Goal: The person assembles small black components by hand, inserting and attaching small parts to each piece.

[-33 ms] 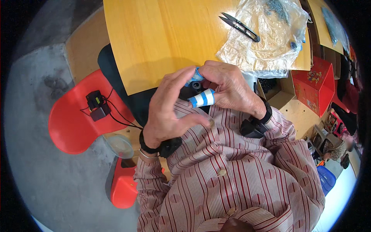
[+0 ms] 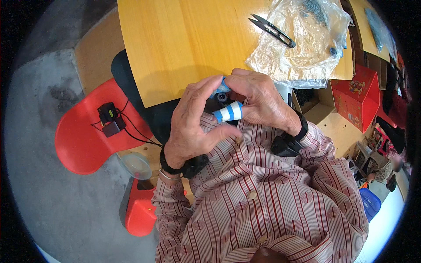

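At the near edge of the yellow wooden tabletop (image 2: 184, 44), beside a crumpled clear plastic bag (image 2: 302, 39) and black thread snips (image 2: 272, 30), left hand (image 2: 193, 127) and right hand (image 2: 263, 103) meeting over the lap. Fingertips of both pinching a small blue piece (image 2: 222, 87), with a blue-and-white striped wrap (image 2: 228, 112) on a right finger. Likely risk: piece slipping into the lap, given the tip-only grip off the table.

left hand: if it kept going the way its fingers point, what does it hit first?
The left hand points up and right, fingertips at the small blue part pinched between both hands. It would meet that part first, then the right hand just behind. The wooden table edge lies beyond; depth there is unclear.
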Demonstrator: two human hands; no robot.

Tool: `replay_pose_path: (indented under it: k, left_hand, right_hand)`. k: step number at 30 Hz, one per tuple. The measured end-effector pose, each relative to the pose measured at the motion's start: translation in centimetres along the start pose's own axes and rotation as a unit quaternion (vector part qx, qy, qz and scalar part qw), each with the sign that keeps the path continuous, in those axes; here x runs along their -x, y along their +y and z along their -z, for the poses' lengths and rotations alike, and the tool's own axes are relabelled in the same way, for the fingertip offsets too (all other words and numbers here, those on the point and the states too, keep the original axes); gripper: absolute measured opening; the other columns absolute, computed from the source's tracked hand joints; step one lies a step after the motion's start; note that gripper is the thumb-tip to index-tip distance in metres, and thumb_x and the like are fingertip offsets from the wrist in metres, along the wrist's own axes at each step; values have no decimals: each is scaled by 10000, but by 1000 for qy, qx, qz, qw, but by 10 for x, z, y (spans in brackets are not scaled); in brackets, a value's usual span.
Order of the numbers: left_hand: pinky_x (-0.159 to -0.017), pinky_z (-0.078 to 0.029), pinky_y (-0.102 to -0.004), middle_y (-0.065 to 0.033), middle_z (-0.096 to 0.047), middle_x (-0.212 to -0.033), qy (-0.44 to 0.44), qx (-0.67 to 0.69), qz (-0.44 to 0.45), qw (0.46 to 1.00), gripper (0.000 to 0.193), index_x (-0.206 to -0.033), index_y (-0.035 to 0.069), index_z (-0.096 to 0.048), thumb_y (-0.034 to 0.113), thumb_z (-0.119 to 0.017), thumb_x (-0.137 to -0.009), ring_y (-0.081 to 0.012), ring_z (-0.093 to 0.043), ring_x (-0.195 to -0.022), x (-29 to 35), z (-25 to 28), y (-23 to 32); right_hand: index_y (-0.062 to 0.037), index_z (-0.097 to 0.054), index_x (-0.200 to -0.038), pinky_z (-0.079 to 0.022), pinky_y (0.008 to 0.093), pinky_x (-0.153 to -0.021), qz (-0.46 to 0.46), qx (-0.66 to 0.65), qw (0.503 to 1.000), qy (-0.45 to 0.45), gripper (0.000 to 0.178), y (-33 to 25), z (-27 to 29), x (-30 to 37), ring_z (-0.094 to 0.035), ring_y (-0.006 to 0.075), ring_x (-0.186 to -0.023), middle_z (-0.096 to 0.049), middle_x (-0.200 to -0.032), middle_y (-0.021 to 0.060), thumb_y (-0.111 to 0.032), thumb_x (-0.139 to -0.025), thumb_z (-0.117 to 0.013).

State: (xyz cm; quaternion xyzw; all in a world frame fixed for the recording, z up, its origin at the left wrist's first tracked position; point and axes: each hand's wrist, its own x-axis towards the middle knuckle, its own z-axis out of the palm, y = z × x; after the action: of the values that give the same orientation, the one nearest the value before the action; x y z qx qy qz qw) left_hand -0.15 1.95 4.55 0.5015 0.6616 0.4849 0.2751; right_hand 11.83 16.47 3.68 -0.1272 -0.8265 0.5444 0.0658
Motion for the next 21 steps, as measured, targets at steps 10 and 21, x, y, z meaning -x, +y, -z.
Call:
replay_pose_path:
  k: [10,21]
  left_hand:
    - [-857,-470,-376,-185,-578,-1123,47,15,-11,999,642,-1186,-16,-524,92,-799,-616,-328,-581,-994,4,-10,-5]
    - [-825,-466,-382,-172,-565,-1104,23,-19,-22,999,691,-1211,-9,-477,133,-809,-622,-328,-571,-960,-2,-11,0]
  right_hand:
    - [-19,-578,-902,-438,378,-621,31,13,999,8,314,2,-4,1,-546,303,-708,-534,-715,112,-174,-664,-713]
    - [-19,-559,-859,-444,374,-605,4,-5,1000,13,286,6,-6,2,-549,299,-694,-535,-716,106,-165,-670,-716]
